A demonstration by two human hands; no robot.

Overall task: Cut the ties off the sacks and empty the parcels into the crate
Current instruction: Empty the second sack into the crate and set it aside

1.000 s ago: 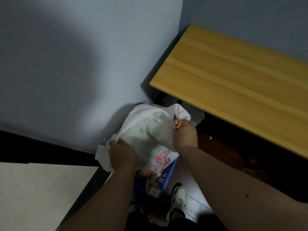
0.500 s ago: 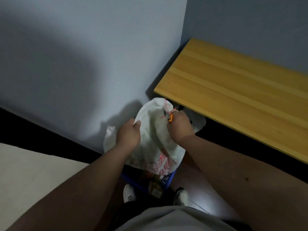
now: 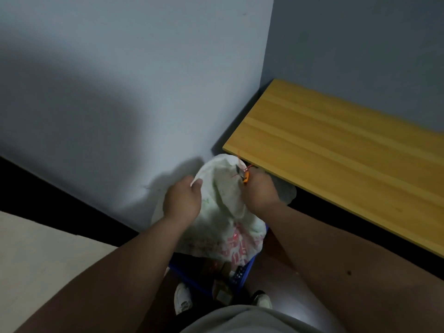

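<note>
A white woven sack point(image 3: 223, 210) with red and green print hangs upside down over a blue crate point(image 3: 242, 275) on the floor. My left hand point(image 3: 182, 200) grips the sack's upper left edge. My right hand point(image 3: 258, 192) grips the sack's right side together with an orange cutter point(image 3: 245, 178), whose blade end points up. A thin red tie point(image 3: 242, 165) sticks out beside the cutter. Brown parcels point(image 3: 222, 282) lie in the crate below the sack's mouth.
A yellow wooden tabletop point(image 3: 336, 164) juts in at the right, its corner just above the sack. A grey wall point(image 3: 120, 92) stands close behind. My shoes point(image 3: 183, 299) flank the crate on a dark floor. A pale surface point(image 3: 36, 260) lies at the lower left.
Both hands have lifted the sack higher over the crate. My left hand moved up from the sack's lower part to its upper left edge. My view tilted back.
</note>
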